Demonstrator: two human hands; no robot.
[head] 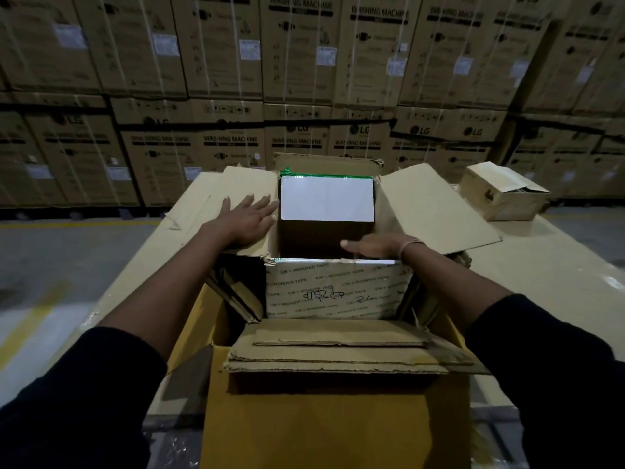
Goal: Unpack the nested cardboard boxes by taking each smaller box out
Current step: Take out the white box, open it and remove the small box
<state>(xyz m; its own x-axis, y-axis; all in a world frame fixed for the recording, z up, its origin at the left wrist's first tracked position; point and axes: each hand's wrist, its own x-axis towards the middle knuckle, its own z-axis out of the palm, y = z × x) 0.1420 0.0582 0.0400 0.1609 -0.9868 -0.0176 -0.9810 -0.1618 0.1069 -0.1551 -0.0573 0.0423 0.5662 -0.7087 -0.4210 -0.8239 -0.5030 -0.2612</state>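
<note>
A large outer cardboard box stands in front of me with its flaps open. Nested inside it is a second open box whose near flap is white and printed with tape branding. Deeper in sits a smaller box with a white flap and a strip of green tape along its far edge. My left hand lies flat, fingers spread, on the left flap of the second box. My right hand reaches across the opening, fingers straight, just above the near white flap.
The boxes stand on a cardboard-covered surface. A small open carton sits at the back right. Stacked washing-machine cartons form a wall behind. Grey floor with a yellow line lies to the left.
</note>
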